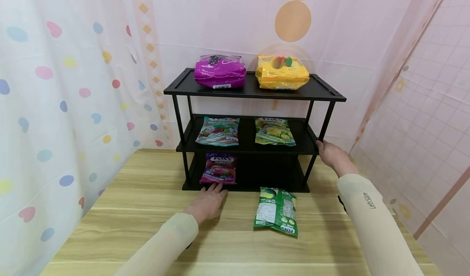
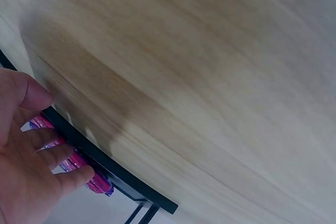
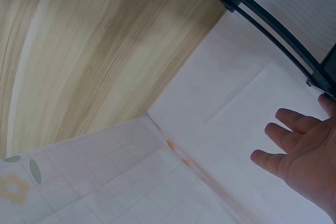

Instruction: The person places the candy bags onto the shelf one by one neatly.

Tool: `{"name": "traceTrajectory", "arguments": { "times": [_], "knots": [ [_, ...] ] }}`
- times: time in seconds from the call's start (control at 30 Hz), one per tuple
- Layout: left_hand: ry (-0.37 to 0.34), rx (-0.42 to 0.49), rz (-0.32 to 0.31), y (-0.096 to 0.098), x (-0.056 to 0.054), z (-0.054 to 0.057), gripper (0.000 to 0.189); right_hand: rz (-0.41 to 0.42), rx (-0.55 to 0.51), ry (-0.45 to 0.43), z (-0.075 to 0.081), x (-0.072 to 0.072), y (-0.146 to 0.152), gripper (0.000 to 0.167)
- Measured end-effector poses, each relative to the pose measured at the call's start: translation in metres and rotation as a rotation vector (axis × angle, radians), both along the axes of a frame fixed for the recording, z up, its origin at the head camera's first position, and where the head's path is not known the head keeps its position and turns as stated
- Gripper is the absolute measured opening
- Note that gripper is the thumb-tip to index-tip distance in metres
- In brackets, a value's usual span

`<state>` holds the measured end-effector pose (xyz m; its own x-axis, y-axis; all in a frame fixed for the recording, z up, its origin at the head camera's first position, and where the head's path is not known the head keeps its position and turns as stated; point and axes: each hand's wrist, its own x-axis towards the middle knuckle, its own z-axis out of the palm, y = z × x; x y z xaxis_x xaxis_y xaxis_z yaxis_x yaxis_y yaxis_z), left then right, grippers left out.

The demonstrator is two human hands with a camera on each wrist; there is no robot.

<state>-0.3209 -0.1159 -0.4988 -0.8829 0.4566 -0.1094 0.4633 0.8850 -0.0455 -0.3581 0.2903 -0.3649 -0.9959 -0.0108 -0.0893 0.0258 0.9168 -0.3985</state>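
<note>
On the bottom level of a black three-tier shelf (image 1: 264,172) lies a purple candy bag (image 1: 219,168) marked "Berries". My left hand (image 1: 208,202) reaches its front edge, fingers extended and fingertips right at the bag; the left wrist view has the fingers over the shelf's front rim (image 2: 105,161) beside the bag's crimped edge (image 2: 97,181). At the shelf's right side, my right hand (image 1: 333,155) touches the middle tier near its front post. In the right wrist view the right hand's fingers (image 3: 283,137) are spread. A green candy bag (image 1: 276,211) lies back side up on the wooden table, before the shelf.
On the middle tier lie a teal candy bag (image 1: 218,131) and a yellow-green one (image 1: 274,131). A large purple bag (image 1: 220,73) and a large yellow bag (image 1: 282,73) sit on the top tier. Patterned curtains (image 1: 73,84) surround the wooden table (image 1: 139,202).
</note>
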Motion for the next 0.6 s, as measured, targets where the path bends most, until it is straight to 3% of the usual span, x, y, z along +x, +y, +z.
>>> {"name": "traceTrajectory", "arguments": {
  "times": [0.37,0.6],
  "knots": [
    [-0.02,-0.007,0.001,0.0005,0.0017,0.0022,0.062,0.005,0.016,0.019,-0.0012,-0.0004,0.0,0.068],
    [0.008,-0.007,-0.014,0.0003,0.004,0.0037,0.059,0.007,0.004,0.005,-0.0004,-0.0001,0.0001,0.069]
  ]
}}
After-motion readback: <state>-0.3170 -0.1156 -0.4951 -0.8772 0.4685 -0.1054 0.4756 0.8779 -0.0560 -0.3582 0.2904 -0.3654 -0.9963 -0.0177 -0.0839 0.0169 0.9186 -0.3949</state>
